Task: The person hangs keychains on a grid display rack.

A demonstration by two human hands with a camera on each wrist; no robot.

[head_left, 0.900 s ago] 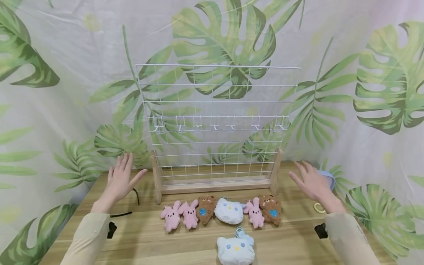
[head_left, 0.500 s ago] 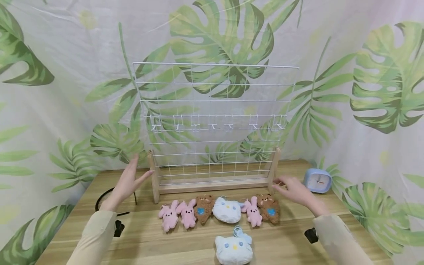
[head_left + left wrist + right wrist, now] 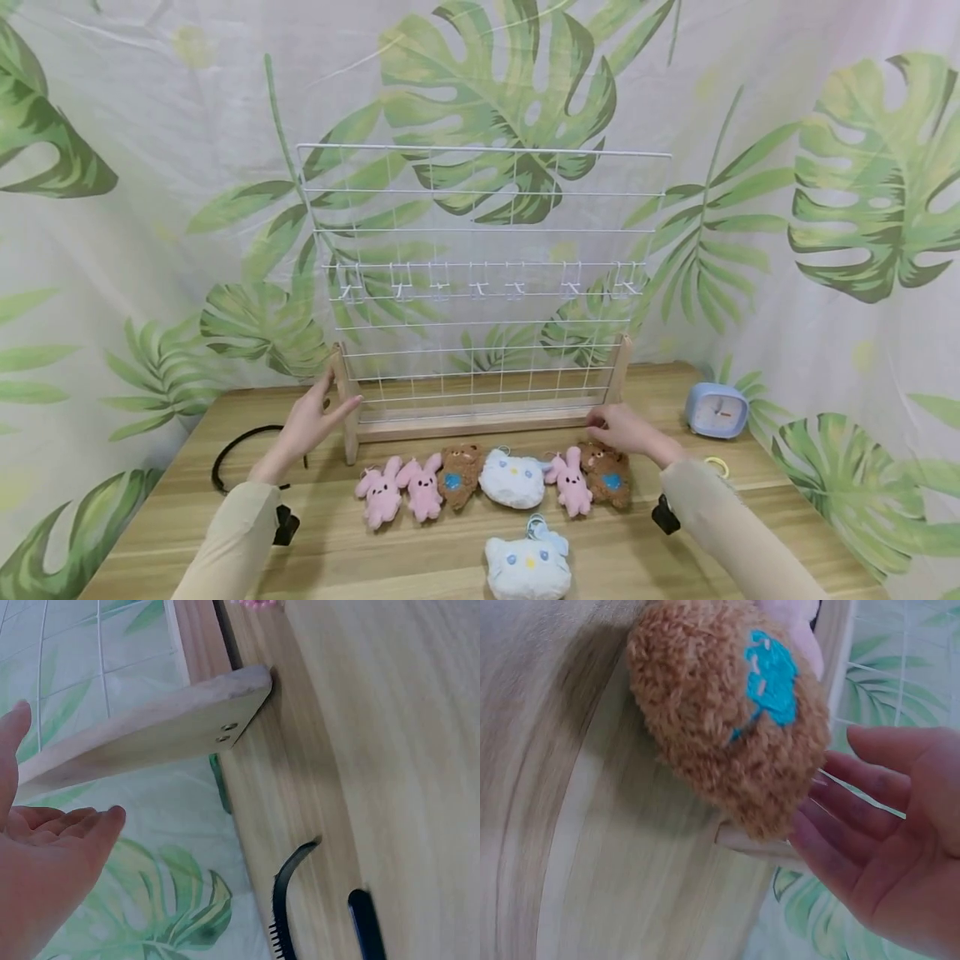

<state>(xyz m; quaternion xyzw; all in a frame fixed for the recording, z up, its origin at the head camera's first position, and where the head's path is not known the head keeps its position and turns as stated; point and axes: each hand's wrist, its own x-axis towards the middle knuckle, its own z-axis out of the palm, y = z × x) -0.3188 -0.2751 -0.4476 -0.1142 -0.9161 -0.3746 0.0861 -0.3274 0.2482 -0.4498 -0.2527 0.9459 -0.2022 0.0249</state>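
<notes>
My left hand (image 3: 309,425) is beside the left wooden post (image 3: 347,408) of a white wire grid rack (image 3: 480,333), its thumb and fingers spread apart with nothing between them. In the left wrist view the fingers (image 3: 67,825) lie close to that post. At the head end of the rightmost brown teddy bear plush (image 3: 606,479) is my right hand (image 3: 628,432). The right wrist view has its loosely bent fingers (image 3: 855,814) next to the bear's fur (image 3: 705,712), the thumb standing apart from it; contact is hard to tell.
Pink bunny plushes (image 3: 381,496), another brown bear (image 3: 460,482) and a white cat plush (image 3: 513,479) share the row. A second cat plush (image 3: 528,567) lies in front. Several hooks (image 3: 480,287) hang on the grid. A black headband (image 3: 232,450), blue clock (image 3: 717,410) and yellow ring (image 3: 717,465) lie outward.
Both hands have moved inward, the left to the rack's left post, the right leftward past the right post to the bear. The clock, earlier partly covered by the right hand, now shows.
</notes>
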